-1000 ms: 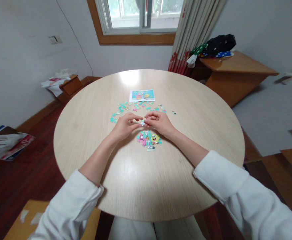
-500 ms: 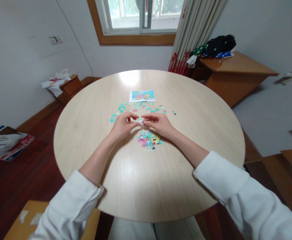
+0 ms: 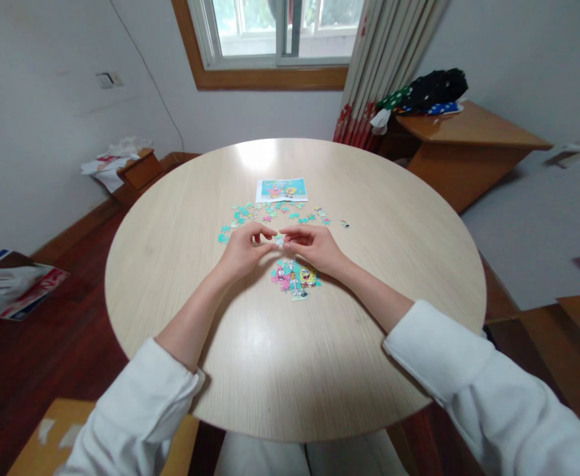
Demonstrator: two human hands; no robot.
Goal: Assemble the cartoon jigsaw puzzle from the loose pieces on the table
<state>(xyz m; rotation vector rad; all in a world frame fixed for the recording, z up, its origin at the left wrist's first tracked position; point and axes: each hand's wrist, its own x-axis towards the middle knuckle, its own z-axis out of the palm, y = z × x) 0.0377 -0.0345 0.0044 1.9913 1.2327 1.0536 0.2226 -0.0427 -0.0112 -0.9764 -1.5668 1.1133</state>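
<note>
Between my fingertips is a small pale blue puzzle piece (image 3: 280,240). My left hand (image 3: 244,247) pinches it from the left, and my right hand (image 3: 314,246) has thumb and fingers closed on its other side. Whether it is one piece or two joined is too small to tell. Just below my hands lies a joined patch of puzzle (image 3: 293,280) with a pink, a pale and a yellow cartoon figure. Loose puzzle pieces (image 3: 243,215), mostly turquoise, are scattered beyond my hands. Behind them lies a picture card (image 3: 282,190) with similar figures.
Everything lies on a round pale wooden table (image 3: 250,357). One dark-and-white piece (image 3: 345,224) sits apart on the right. A wooden desk (image 3: 473,125) with bunched cloth (image 3: 433,89) stands at the back right. A cardboard box (image 3: 51,436) is at the lower left.
My hands and the puzzle piece between them stay almost in place. The whole view has shifted very slightly; the pieces on the table lie as before.
</note>
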